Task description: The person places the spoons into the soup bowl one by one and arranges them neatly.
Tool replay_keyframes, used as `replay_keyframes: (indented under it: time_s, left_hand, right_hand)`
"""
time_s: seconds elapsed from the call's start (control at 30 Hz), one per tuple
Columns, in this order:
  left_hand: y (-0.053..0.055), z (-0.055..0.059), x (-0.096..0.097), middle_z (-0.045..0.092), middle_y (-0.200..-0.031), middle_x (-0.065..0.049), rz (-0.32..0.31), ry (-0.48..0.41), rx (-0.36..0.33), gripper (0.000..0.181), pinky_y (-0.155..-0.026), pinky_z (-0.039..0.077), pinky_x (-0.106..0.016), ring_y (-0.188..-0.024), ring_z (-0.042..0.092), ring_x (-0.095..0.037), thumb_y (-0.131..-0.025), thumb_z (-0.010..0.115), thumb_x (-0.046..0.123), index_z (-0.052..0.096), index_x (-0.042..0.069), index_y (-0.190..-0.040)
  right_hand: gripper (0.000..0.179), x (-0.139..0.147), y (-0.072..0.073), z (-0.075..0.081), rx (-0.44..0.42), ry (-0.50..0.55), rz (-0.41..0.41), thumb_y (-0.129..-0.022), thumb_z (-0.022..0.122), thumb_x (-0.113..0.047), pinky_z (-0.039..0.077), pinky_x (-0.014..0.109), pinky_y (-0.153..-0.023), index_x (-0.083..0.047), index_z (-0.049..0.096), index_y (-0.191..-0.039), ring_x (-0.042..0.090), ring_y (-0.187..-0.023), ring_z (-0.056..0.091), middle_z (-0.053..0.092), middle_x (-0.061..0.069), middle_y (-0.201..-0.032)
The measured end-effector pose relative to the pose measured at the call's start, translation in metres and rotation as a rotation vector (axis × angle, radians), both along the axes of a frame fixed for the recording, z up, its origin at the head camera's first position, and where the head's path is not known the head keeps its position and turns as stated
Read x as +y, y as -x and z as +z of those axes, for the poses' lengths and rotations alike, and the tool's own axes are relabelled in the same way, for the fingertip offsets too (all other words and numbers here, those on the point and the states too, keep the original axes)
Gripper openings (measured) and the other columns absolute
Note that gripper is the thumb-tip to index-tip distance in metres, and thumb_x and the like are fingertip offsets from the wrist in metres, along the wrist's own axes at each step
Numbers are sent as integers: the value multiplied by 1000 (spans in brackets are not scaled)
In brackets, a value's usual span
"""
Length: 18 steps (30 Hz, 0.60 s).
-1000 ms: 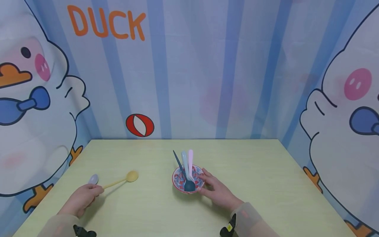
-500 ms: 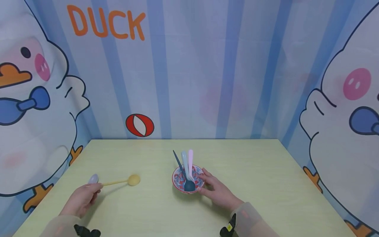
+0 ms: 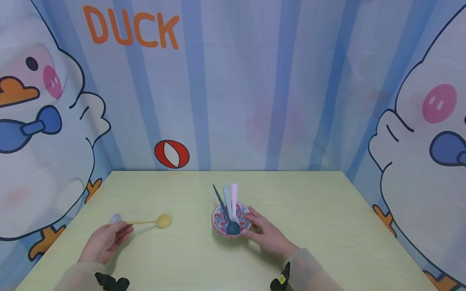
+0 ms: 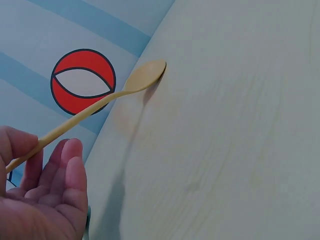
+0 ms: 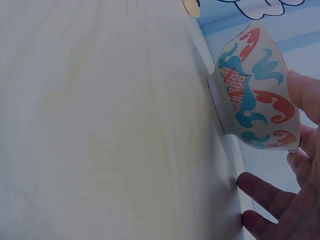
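My left hand [image 3: 105, 242] pinches a yellow spoon [image 3: 164, 221] by the handle end. The spoon's bowl points right, and in the left wrist view the spoon [image 4: 145, 76] is held above its shadow on the table. Just behind that hand lies a pale lilac spoon [image 3: 115, 218], mostly hidden. A patterned red, blue and white bowl [image 3: 219, 221] stands at the middle of the table. In it lean a dark teal spoon [image 3: 233, 228], a light blue spoon [image 3: 226, 195] and a pink spoon [image 3: 234, 193]. My right hand [image 3: 271, 238] grips the bowl's right rim between thumb and fingers.
The pale wood-look table [image 3: 291, 194] reaches back to a blue striped curtain [image 3: 236, 81] printed with ducks and a red ball. Curtain walls also stand along both sides. A dark wrist device [image 3: 112, 281] sits at the left cuff.
My left hand has shifted slightly right and turned, and the yellow spoon now lies nearly level instead of slanting. The right hand and the bowl have not moved.
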<state>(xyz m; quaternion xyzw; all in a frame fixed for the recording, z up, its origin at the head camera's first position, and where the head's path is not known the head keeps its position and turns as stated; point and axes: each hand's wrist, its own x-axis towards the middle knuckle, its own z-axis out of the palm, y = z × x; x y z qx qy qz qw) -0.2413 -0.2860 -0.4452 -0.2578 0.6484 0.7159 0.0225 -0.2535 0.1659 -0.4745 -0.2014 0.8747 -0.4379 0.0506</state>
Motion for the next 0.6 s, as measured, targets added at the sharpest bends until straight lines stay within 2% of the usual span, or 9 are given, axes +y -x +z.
replay_keyframes:
  time_s: [0.1, 0.3, 0.43, 0.6]
  left_hand:
    - [1, 0, 3, 63, -92, 0, 25, -58, 16, 51, -88, 51, -28, -84, 65, -8, -101, 49, 19, 30, -3, -143]
    - [0, -3, 10, 64, -88, 3, 80, -131, 68, 41, -89, 51, -27, -85, 66, -6, -101, 50, 19, 39, 3, -137]
    - [1, -3, 12, 66, -86, 4, 119, -146, 66, 34, -86, 52, -26, -85, 66, -6, -100, 51, 21, 45, 7, -130]
    - [3, -2, 15, 66, -85, 5, 148, -140, 62, 34, -85, 52, -26, -85, 67, -6, -100, 52, 24, 46, 9, -130]
  right_hand:
    - [58, 0, 0, 0, 3, -1, 1, -93, 61, -40, 25, 56, -110, -15, 47, -143, 33, -143, 20, 17, 2, -160]
    - [59, 0, 0, 0, 4, 2, 5, -93, 61, -40, 25, 56, -110, -14, 46, -143, 33, -143, 20, 17, 2, -160]
    - [59, 0, 0, 1, 2, 9, 6, -93, 62, -40, 25, 56, -110, -13, 46, -143, 34, -143, 21, 16, 3, -160]
    - [60, 0, 0, 1, 0, 10, 4, -93, 62, -41, 26, 55, -110, -13, 46, -143, 34, -143, 22, 17, 3, -160]
